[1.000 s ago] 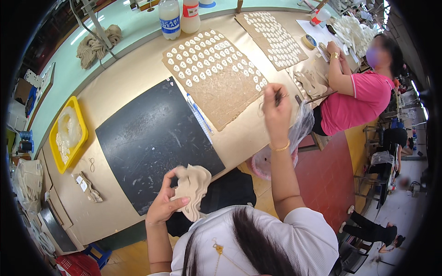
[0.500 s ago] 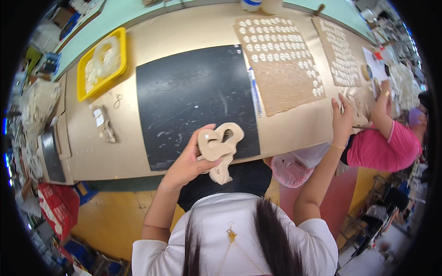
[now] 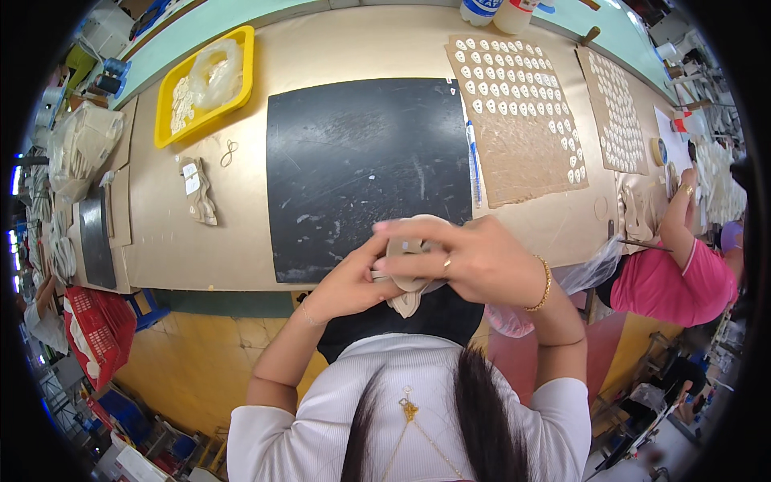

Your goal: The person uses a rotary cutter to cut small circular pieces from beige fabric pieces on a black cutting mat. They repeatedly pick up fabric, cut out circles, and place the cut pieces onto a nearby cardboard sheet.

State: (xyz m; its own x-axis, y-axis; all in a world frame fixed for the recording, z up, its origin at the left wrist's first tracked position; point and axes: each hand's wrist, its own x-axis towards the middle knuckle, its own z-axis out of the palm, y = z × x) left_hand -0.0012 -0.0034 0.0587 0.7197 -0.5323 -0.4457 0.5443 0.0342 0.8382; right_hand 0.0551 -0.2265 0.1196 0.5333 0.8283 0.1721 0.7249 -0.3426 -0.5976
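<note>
My left hand [image 3: 353, 279] is closed around a stack of beige, curved cut-out pieces [image 3: 408, 302], held over the near edge of a black mat [image 3: 361, 161]. My right hand [image 3: 490, 259] reaches over the same stack from the right, its bent fingers across the top and partly smeared by motion. Between them the two hands cover most of the stack; its lower tip shows beneath. Further left on the table lies another bundle of beige pieces [image 3: 201, 199] with a white label, next to a thin looped cord [image 3: 230, 152].
A yellow tray [image 3: 247, 64] at the back left holds small white pieces and a clear bag. Right of the mat, a blue-and-white strip [image 3: 474, 163] lies beside a brown sheet [image 3: 514, 149] with rows of small white pieces. A co-worker in a pink shirt [image 3: 658, 281] sits at the right.
My right hand has come from the right side of the table onto the stack in my left hand. The view has shifted slightly, and the stack is now largely covered.
</note>
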